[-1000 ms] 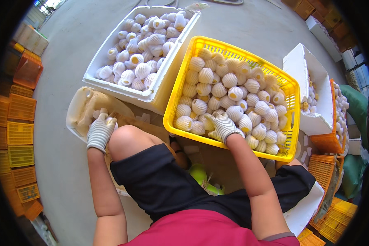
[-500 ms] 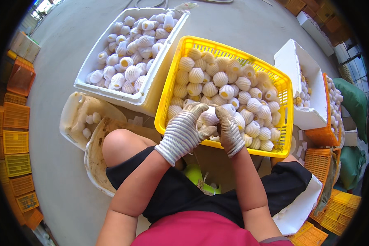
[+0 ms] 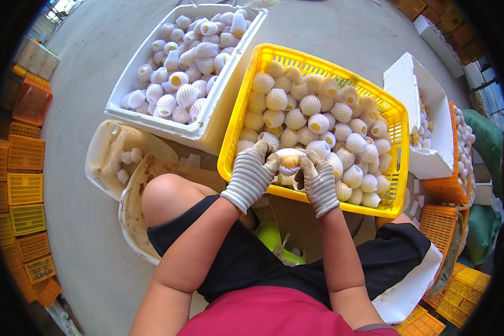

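Note:
Both my hands wear striped knit gloves and hold one round fruit [image 3: 289,162] between them, over the near edge of a yellow plastic basket [image 3: 398,168]. The fruit's pale yellow-brown skin shows at the top, with a white foam net gathered around its lower part. My left hand [image 3: 251,174] grips the net from the left, fingers bent. From the other side my right hand [image 3: 318,182] pinches it with thumb and fingers. Many fruits in white foam nets [image 3: 310,105] fill the basket.
Beyond and left stands a white foam box [image 3: 229,92] full of netted fruit. Closer lie a stained plastic container [image 3: 102,151] and a dirty tub [image 3: 130,210]. To the right are another foam box [image 3: 400,84] and orange crates [image 3: 438,224]. More crates [image 3: 25,189] line the left.
The fruit has turned between my hands, and its bare skin now shows through the net's opening. My fingers have shifted around it. The whole view has moved slightly.

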Demonstrator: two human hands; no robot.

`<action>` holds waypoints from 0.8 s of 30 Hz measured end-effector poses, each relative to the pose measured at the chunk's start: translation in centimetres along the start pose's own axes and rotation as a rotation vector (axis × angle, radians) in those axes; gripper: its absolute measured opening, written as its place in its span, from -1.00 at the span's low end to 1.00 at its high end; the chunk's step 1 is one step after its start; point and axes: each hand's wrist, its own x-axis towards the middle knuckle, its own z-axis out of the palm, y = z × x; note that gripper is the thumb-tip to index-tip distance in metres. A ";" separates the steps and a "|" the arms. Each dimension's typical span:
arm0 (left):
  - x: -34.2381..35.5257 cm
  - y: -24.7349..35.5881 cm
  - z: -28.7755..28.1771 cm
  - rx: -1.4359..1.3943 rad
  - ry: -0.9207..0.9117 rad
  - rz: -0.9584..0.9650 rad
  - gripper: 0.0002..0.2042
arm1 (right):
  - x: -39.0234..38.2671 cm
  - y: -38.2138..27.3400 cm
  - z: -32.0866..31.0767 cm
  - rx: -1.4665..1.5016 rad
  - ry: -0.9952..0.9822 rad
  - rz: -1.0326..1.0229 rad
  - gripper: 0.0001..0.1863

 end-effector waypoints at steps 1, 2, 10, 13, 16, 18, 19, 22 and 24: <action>0.1 0.0 0.0 -0.051 -0.005 -0.037 -0.88 | 0.2 0.4 0.1 -0.102 0.031 -0.085 -0.70; 0.2 0.0 0.0 -0.101 -0.009 -0.075 -0.88 | 0.2 0.5 0.1 -0.153 0.048 -0.133 -0.70; 0.6 0.4 -0.7 -0.248 -0.116 -0.235 -0.84 | 0.0 -0.6 0.7 -0.065 0.067 -0.160 -0.73; 0.2 1.7 -1.2 -0.346 -0.173 -0.142 -0.69 | -0.2 -3.1 0.9 0.152 -0.068 0.019 -0.70; 1.4 2.2 -2.9 -0.593 -0.116 0.024 -0.48 | 0.5 -5.0 1.4 0.356 -0.183 -0.039 -0.64; 2.2 2.4 -5.5 -1.091 0.093 -0.293 -0.59 | 1.4 -6.0 1.5 0.597 -0.101 -0.108 -0.61; 3.3 1.1 -7.2 -1.205 0.169 -0.230 -0.54 | 2.3 -5.2 0.8 0.502 -0.063 -0.132 -0.59; 4.1 1.6 -9.7 -1.535 0.360 -0.420 -0.42 | 4.4 -1.4 -0.8 0.010 -0.055 -0.066 -0.66; 4.4 -1.2 -8.5 -1.377 0.456 -0.400 -0.44 | 4.8 1.5 0.6 -0.104 -0.146 -0.105 -0.66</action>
